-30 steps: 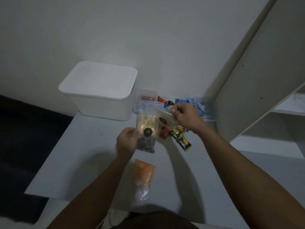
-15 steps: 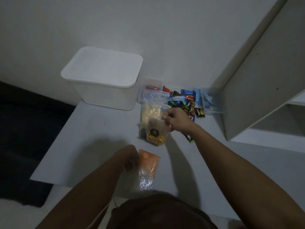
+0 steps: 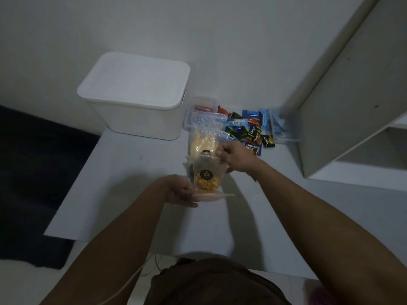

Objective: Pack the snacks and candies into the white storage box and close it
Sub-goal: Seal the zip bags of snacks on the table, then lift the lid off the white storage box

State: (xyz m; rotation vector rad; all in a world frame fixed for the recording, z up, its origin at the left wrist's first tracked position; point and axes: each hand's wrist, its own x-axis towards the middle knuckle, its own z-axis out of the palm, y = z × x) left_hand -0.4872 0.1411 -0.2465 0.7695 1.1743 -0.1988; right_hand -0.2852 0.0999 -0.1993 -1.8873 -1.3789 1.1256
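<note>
The snacks are being gathered before any packing: the white storage box (image 3: pixel 136 95) is seen at the back left of the table (image 3: pixel 123 172) with its lid (image 3: pixel 134 79) on. A clear pouch of orange snacks (image 3: pixel 206 172) is pinched at its top edge by the right hand (image 3: pixel 234 158), the fingers curled round the seal. An orange pouch (image 3: pixel 209 195) is gripped flat beneath it by the left hand (image 3: pixel 180 191), thumb on top. A pale yellow pouch (image 3: pixel 201 144) is seen just behind, and the wrapped candies (image 3: pixel 248 130) lie beside the box, near a clear tub (image 3: pixel 199 106). By judgement, the lid must be lifted off next, which calls for one hand to be freed first.
</note>
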